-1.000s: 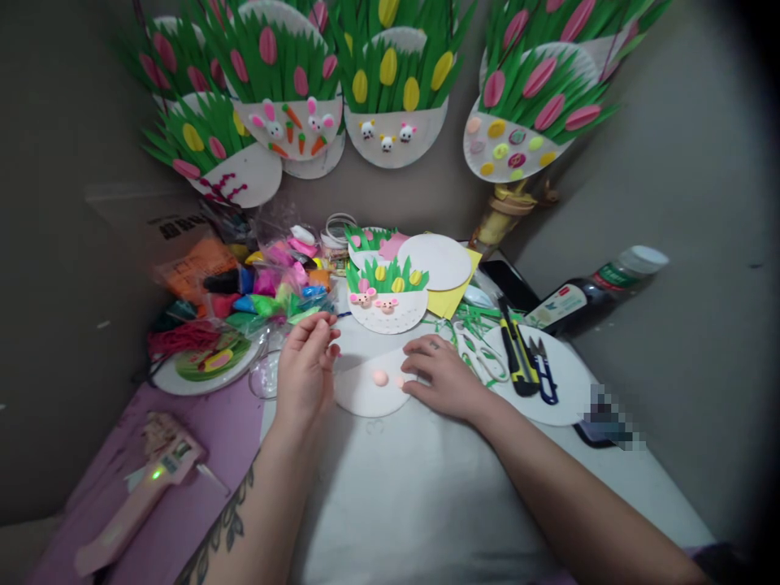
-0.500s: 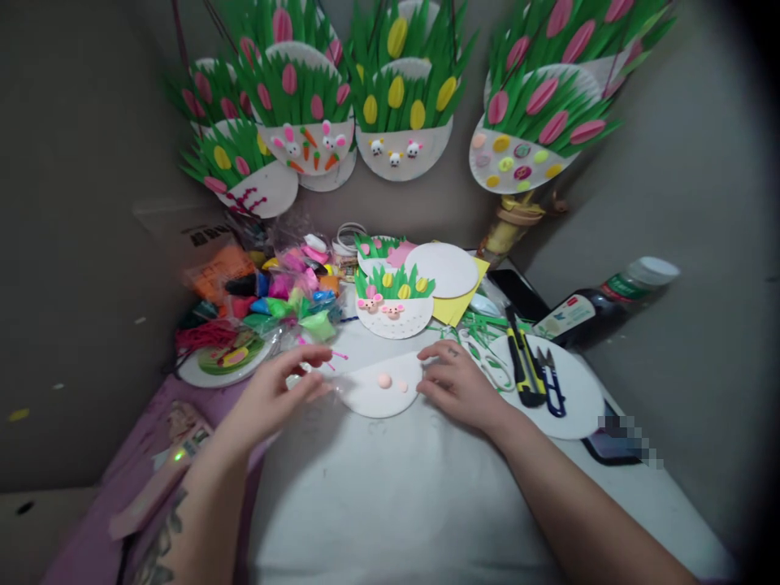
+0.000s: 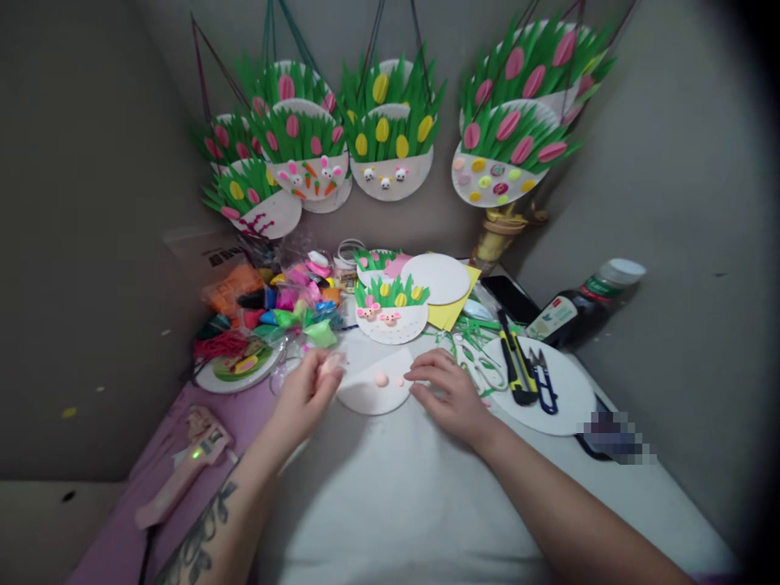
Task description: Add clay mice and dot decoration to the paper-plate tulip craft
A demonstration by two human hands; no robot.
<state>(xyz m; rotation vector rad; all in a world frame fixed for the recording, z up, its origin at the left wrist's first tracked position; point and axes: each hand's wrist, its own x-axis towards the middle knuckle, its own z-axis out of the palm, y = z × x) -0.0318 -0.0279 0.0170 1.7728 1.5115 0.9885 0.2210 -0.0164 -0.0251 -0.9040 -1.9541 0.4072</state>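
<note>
A white half paper plate (image 3: 371, 399) lies on the table in front of me, with a peach clay ball (image 3: 381, 379) and a smaller clay piece (image 3: 400, 382) on it. Left of the plate, my left hand (image 3: 310, 388) is closed on a small clear plastic bag (image 3: 336, 361) that looks peach inside. At the plate's right edge is my right hand (image 3: 444, 394), fingers stretched and slightly apart, their tips beside the smaller piece. Behind stands a finished plate basket (image 3: 393, 322) with paper grass, yellow tulips and clay animal faces.
Bags of coloured clay (image 3: 292, 296) pile up at the back left. A pink glue gun (image 3: 183, 467) with a green light lies left. At right are white scissors (image 3: 478, 364), a yellow-black cutter (image 3: 517, 361), thread snips (image 3: 544, 382) and a dark bottle (image 3: 585, 305). Decorated plates hang on the wall.
My left hand has gone from loosely spread to closed around the clear bag. My right hand stays at the plate's edge. The camera view has shifted, showing more of the hanging plates.
</note>
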